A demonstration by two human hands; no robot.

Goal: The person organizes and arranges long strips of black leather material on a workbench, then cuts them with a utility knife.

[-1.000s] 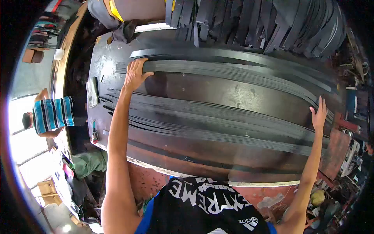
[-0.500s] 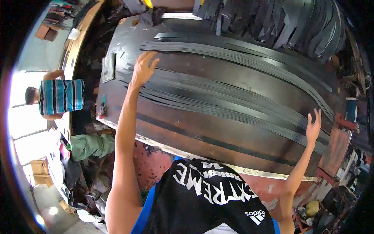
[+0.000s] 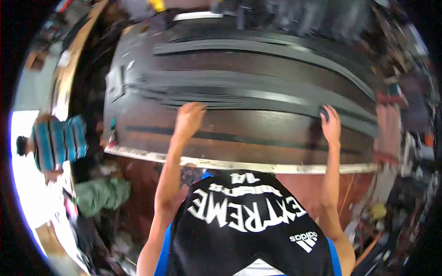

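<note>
Long flat dark strips (image 3: 258, 99) lie side by side in a wide band across a large dark table (image 3: 258, 126). My left hand (image 3: 189, 120) is at the band's near edge, its fingers bent together and their tips overlapping the strips. Farther right, my right hand (image 3: 331, 126) has its fingers curled round a small dark thing (image 3: 323, 112) by the same edge; blur hides what it is. Another bundle of strips (image 3: 239, 45) lies farther back on the table. One single dark strip (image 3: 221, 135) runs nearer to me, in front of both hands.
Many dark strips (image 3: 294, 18) hang behind the table. A reddish stand (image 3: 387, 131) is at its right end. A small tool (image 3: 113, 133) and a flat grey piece (image 3: 116, 83) lie at the left. A person in a striped shirt (image 3: 57, 142) is beyond the table's left side.
Both hands have come down toward me and closer together, from raised and open above the strips to curled at the band's near edge. The view has shifted too.
</note>
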